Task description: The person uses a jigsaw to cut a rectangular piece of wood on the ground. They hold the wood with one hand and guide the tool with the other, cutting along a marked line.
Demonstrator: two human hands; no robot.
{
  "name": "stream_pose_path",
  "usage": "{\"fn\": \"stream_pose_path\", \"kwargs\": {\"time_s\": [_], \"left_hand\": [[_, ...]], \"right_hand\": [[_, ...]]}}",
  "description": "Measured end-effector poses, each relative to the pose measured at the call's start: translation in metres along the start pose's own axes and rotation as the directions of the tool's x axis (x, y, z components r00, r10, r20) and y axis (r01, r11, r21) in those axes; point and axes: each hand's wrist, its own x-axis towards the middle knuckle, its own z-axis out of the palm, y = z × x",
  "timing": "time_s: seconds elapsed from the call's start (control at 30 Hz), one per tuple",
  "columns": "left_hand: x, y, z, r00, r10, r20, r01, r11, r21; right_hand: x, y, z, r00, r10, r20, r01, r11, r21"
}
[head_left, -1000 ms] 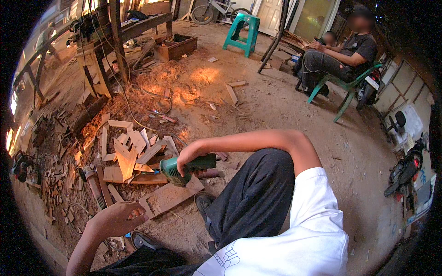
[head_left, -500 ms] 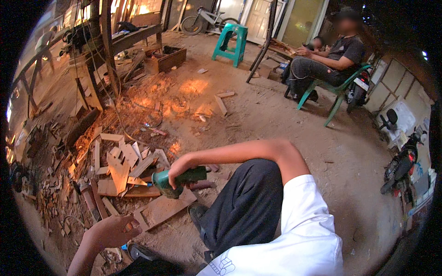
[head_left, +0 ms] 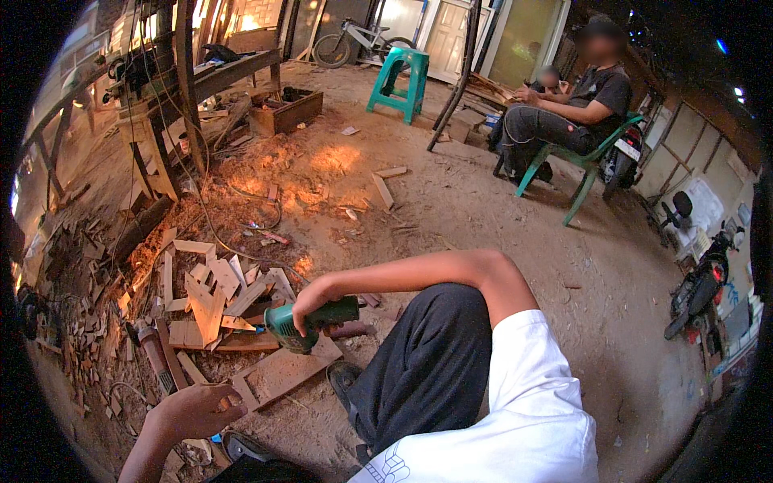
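Note:
My right hand [head_left: 307, 304] is closed around a green handheld power sander [head_left: 332, 312], which rests with its round head on a flat wooden board [head_left: 286, 373]. The board lies low to the ground in front of my shoe, slanting up to the right. My left hand [head_left: 192, 412] is at the board's near left end, with fingers curled against its edge; the fingertips are partly hidden. Beyond the board sits a pile of wooden offcuts [head_left: 211, 302]. To its left lies a long power tool with a dark, reddish body [head_left: 155, 354].
Wood scraps [head_left: 88, 322] and a cord [head_left: 211, 221] litter the ground at left. Further off stand a wooden box [head_left: 286, 111], a green stool [head_left: 399, 84] and a workbench [head_left: 233, 71]. A person [head_left: 600, 88] sits on a green chair [head_left: 586, 157] at right; motorbikes [head_left: 707, 278] stand behind.
My view has shifted slightly, so the background sits a little to the left. The sander and both hands keep almost the same place on the board.

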Motion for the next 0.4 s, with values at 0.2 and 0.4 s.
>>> {"fn": "stream_pose_path", "kwargs": {"time_s": [0.2, 0.4], "left_hand": [[0.005, -0.004, 0.002, 0.999, 0.012, 0.042, -0.006, 0.992, -0.127], [-0.013, 0.006, -0.025, 0.356, 0.251, -0.900, 0.329, 0.868, 0.372]], "right_hand": [[0.000, 0.002, 0.000, 1.000, -0.017, -0.005, 0.016, 0.999, -0.048], [0.005, 0.005, -0.007, 1.000, -0.008, 0.022, 0.008, 1.000, 0.010]]}}
